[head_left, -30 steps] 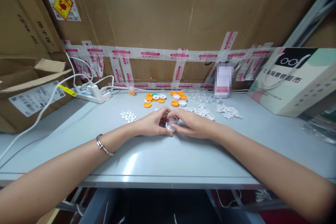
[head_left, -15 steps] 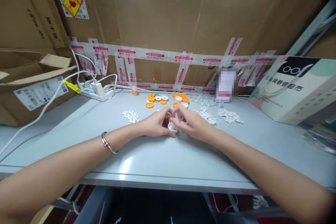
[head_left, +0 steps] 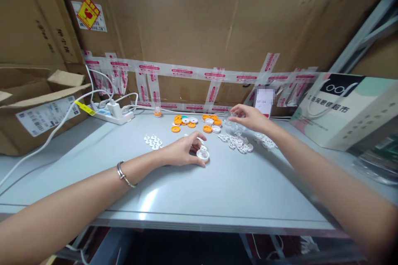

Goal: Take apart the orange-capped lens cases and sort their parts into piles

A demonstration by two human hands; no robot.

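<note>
My left hand (head_left: 186, 150) rests on the table with thumb and fingers closed around a white round cup-shaped base (head_left: 203, 156). A small white piece stands up inside that base; its details are too small to make out. My right hand (head_left: 247, 116) is over the clear plastic domes (head_left: 229, 123) at the back, fingers curved and a little apart; whether they touch a dome is hard to see. Just in front of it lie white openwork pieces (head_left: 241, 144). White stemmed discs (head_left: 153, 141) lie left of my left hand.
Orange and white rings (head_left: 207, 129) lie in two groups at mid-table. An orange-based capsule (head_left: 158, 112) stands farther back. Beside the right hand leans a phone (head_left: 263, 98). A power strip (head_left: 116, 116), an open carton (head_left: 40, 107) and a printed paper bag (head_left: 338, 109) flank the work area.
My right hand has left the white base and moved back and right to the clear domes. My left hand stays in place, still holding the base. The view has tilted slightly.
</note>
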